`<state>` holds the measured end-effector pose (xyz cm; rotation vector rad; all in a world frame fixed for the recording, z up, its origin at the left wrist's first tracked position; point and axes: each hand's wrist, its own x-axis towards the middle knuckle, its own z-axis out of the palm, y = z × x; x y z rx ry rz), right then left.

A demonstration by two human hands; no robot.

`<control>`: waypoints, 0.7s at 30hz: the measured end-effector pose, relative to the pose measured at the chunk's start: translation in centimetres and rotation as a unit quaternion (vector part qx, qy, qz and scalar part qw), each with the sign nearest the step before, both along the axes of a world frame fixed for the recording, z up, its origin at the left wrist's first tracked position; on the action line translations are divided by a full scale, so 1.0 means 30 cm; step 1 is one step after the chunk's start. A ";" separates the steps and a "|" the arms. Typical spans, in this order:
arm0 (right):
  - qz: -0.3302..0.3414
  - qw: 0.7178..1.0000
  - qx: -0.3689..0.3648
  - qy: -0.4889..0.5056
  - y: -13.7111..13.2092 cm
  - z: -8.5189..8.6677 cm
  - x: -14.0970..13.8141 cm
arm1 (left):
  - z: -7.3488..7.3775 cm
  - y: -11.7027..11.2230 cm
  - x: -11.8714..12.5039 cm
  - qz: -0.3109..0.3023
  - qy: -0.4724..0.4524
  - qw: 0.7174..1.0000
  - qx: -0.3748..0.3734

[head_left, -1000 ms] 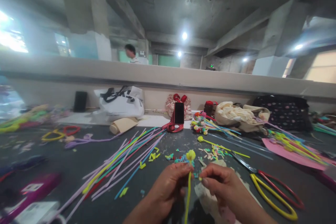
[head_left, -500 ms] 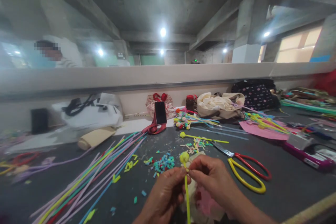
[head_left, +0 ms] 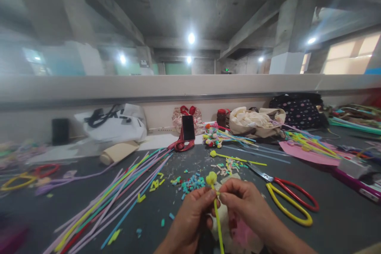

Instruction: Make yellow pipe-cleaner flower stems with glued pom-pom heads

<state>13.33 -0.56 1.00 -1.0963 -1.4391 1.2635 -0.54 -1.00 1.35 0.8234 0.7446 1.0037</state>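
A yellow pipe-cleaner flower with a rounded, coiled head stands upright between my hands, its stem running down toward me. My left hand is closed around the stem just below the head. Thumb and fingers of my right hand pinch a short yellow end of pipe cleaner beside the stem; the fingertips partly hide it. Beyond them lies a second yellow pipe-cleaner flower on the dark table. Scissors with one red and one yellow handle rest partly spread to the right of my right hand.
Cut pipe-cleaner bits lie in piles beyond my hands. Long coloured pipe cleaners spread across the left. Against the low wall stand a phone, a white bag, a beige cloth bag and a dark dotted bag.
The view has turned slightly left, so the table things sit further right. Both hands keep their hold at the stem, and the flower head now leans a little more to the left.
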 end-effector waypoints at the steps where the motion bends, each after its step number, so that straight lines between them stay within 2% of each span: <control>1: 0.008 1.000 -0.012 0.020 0.000 -0.005 0.002 | 0.003 -0.001 -0.001 -0.004 -0.001 1.000 0.002; 6: 0.065 0.987 -0.070 0.131 0.001 -0.016 0.010 | -0.001 -0.005 -0.001 -0.027 -0.007 1.000 0.004; 11: 0.097 0.971 -0.109 0.188 0.000 -0.005 0.013 | -0.015 -0.007 0.001 -0.040 -0.017 0.999 -0.024; 16: 0.109 0.971 -0.109 0.181 0.003 0.018 0.026 | -0.004 -0.011 -0.004 -0.038 -0.023 0.999 -0.017; 21: 0.143 0.976 -0.099 0.131 0.011 0.036 0.059 | 0.004 -0.026 0.002 -0.050 -0.008 0.999 -0.009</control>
